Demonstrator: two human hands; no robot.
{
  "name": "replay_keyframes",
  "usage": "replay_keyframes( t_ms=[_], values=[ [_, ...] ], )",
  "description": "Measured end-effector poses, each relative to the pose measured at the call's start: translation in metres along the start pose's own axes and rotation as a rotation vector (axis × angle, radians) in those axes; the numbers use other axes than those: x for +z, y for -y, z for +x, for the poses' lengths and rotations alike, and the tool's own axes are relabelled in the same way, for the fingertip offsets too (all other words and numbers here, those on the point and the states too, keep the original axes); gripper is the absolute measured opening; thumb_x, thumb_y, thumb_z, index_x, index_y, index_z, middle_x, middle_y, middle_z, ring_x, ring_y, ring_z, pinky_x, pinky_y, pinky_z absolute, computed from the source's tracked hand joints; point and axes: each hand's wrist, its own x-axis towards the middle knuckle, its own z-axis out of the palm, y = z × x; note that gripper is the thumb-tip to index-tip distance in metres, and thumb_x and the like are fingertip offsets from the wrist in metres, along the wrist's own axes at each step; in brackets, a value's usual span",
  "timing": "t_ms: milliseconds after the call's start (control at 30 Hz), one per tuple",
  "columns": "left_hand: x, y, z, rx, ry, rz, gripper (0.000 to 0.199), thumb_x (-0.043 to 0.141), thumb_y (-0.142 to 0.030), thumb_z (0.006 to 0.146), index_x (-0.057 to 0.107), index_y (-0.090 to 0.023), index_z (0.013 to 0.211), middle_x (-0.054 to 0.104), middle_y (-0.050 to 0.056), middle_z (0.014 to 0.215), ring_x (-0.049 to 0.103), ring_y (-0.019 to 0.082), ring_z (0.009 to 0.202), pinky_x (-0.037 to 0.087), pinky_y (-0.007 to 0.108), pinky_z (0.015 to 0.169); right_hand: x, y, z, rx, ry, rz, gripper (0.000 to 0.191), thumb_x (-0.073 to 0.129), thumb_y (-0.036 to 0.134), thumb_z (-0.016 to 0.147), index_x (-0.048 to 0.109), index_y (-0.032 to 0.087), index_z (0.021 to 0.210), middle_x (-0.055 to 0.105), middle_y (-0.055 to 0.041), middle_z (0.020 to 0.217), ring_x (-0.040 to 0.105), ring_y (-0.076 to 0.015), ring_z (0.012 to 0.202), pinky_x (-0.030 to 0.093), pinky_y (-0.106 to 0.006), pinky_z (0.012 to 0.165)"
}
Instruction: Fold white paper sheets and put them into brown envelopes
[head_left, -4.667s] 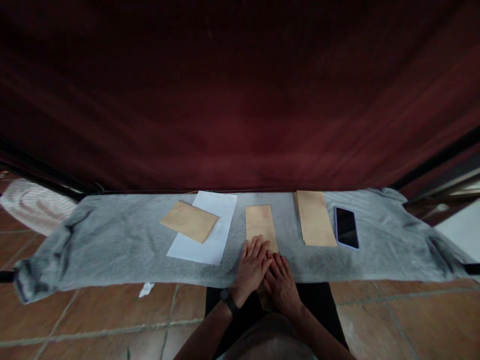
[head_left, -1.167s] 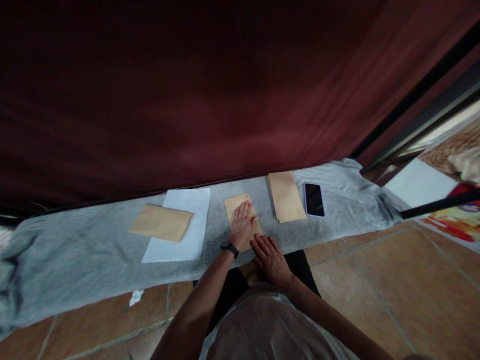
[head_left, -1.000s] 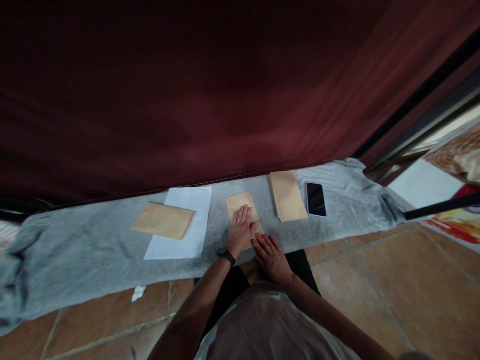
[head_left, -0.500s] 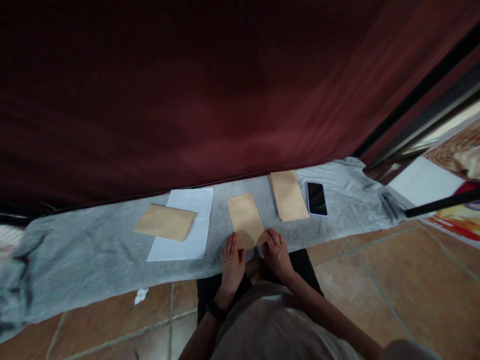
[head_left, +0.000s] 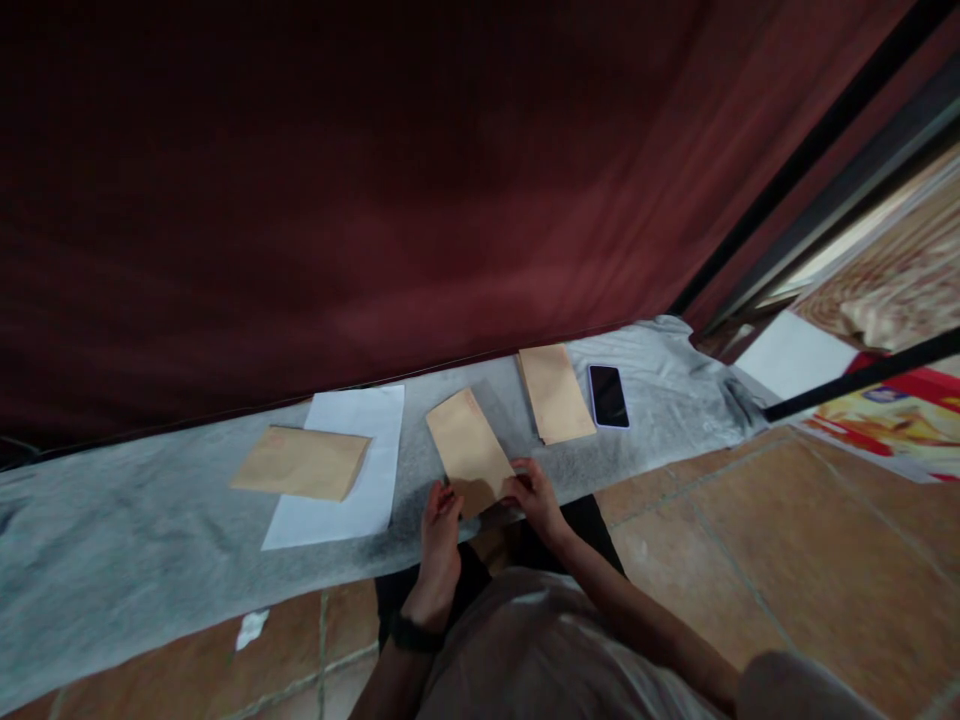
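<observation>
A tan paper envelope [head_left: 469,445] lies in front of me on a grey cloth, its near end tipped slightly up. At its near left corner is my left hand [head_left: 439,525], fingers curled and closed on the edge. My right hand [head_left: 534,497] pinches the near right edge between thumb and fingers. To the right is a stack of similar envelopes [head_left: 556,393]. Over on the left, several tan envelopes [head_left: 304,463], or a single thick one, rest on a white sheet of paper [head_left: 382,440].
A phone [head_left: 609,396] with a dark screen lies right of the stack. The grey cloth [head_left: 150,540] covers a long narrow surface against a dark red curtain [head_left: 420,250]. A white scrap [head_left: 252,628] is on the tiled floor [head_left: 720,540]. A colourful printed box [head_left: 885,410] stands far right.
My hands have gone from lying flat at the envelope's near corners to gripping them. The envelope's near end has lifted and turned a little. The whole view has shifted right.
</observation>
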Motion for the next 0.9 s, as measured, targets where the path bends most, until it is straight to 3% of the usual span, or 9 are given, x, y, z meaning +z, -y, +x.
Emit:
replay_keyframes(
  t_ms=[100,200,267,367,500,700,900],
  values=[
    [0.005,-0.012,-0.007,-0.118,0.068,-0.112,0.04,0.073,-0.039,0.073,0.067,-0.021,0.107,0.075,0.007,0.104,0.072,0.022,0.092,0.056,0.033,0.077,0.003,0.012,-0.001,0.083,-0.015,0.157,0.04,0.078,0.045,0.07,0.058,0.024,0.098,0.069,0.0032,0.074,0.066,-0.0178,0.064,0.059,-0.029,0.058],
    [0.015,-0.022,-0.011,-0.152,0.166,-0.123,0.042,0.076,-0.044,0.069,0.067,-0.02,0.101,0.075,0.008,0.102,0.072,0.022,0.088,0.055,0.03,0.07,0.001,0.025,-0.003,0.106,-0.045,0.231,0.047,0.084,0.045,0.065,0.06,0.024,0.1,0.07,0.0034,0.074,0.067,-0.0169,0.066,0.059,-0.028,0.061],
    [0.022,-0.026,-0.01,-0.132,0.191,-0.141,0.046,0.078,-0.046,0.067,0.067,-0.019,0.103,0.075,0.008,0.103,0.072,0.022,0.087,0.055,0.029,0.068,-0.002,0.031,-0.005,0.141,-0.071,0.329,0.051,0.086,0.046,0.064,0.062,0.023,0.103,0.072,0.0024,0.081,0.069,-0.0164,0.071,0.06,-0.029,0.066],
    [0.035,-0.028,-0.005,-0.053,0.216,-0.173,0.049,0.077,-0.044,0.068,0.067,-0.02,0.109,0.075,0.007,0.105,0.071,0.021,0.09,0.055,0.032,0.077,-0.006,0.034,-0.011,0.223,-0.008,0.456,0.049,0.089,0.047,0.064,0.066,0.019,0.098,0.074,-0.0014,0.088,0.071,-0.0162,0.075,0.059,-0.028,0.071],
    [0.054,-0.029,0.0,0.0,0.292,-0.139,0.05,0.075,-0.046,0.072,0.067,-0.018,0.112,0.075,0.009,0.11,0.071,0.022,0.096,0.055,0.035,0.086,-0.017,0.031,-0.013,0.286,-0.041,0.492,0.046,0.094,0.042,0.057,0.067,0.017,0.085,0.07,0.001,0.069,0.068,-0.0134,0.06,0.056,-0.023,0.061],
    [0.089,-0.032,0.006,-0.041,0.332,-0.144,0.055,0.063,-0.061,0.084,0.066,-0.018,0.119,0.071,0.013,0.124,0.07,0.024,0.103,0.058,0.033,0.078,-0.056,0.042,0.012,0.153,-0.222,0.461,0.045,0.095,0.04,0.054,0.062,0.019,0.077,0.069,0.0024,0.064,0.067,-0.013,0.057,0.059,-0.023,0.058],
    [0.127,-0.02,0.025,0.021,0.357,-0.025,0.043,0.063,-0.04,0.089,0.066,-0.017,0.125,0.074,0.013,0.116,0.072,0.023,0.102,0.059,0.035,0.081,-0.098,0.053,0.054,0.062,-0.353,0.458,0.044,0.095,0.032,0.055,0.058,0.021,0.076,0.069,0.0028,0.066,0.07,-0.0147,0.058,0.063,-0.024,0.057]
  ],
)
